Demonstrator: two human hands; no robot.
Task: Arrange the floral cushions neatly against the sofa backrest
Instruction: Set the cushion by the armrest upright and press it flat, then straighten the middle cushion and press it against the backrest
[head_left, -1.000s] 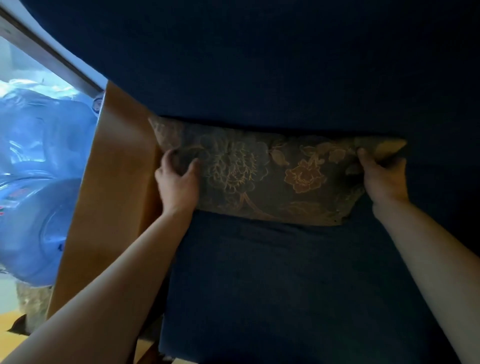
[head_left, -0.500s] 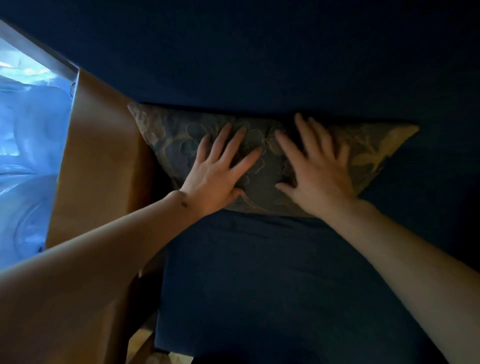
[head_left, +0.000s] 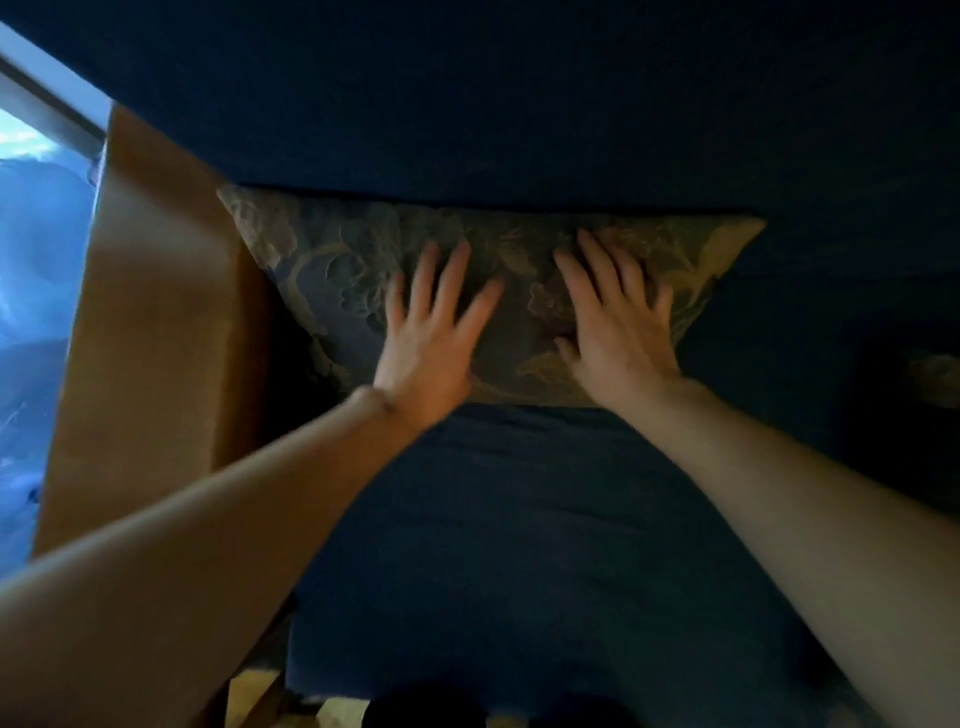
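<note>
Where cushion (head_left: 332, 280) meets backrest (head_left: 519, 104), both hands, left (head_left: 431, 343) and right (head_left: 618, 332), spread flat, gripping nothing.

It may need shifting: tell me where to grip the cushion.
Take the cushion by its two upper corners, one hand from each side. It leans flat against the backrest, and both hands only press its face, so the corners are the free edges.

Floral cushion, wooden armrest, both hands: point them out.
floral cushion (head_left: 332, 275), head view, bare fabric on its left part
wooden armrest (head_left: 156, 312), head view, middle of its top face
left hand (head_left: 431, 343), head view, back of hand
right hand (head_left: 618, 332), head view, back of hand
</note>
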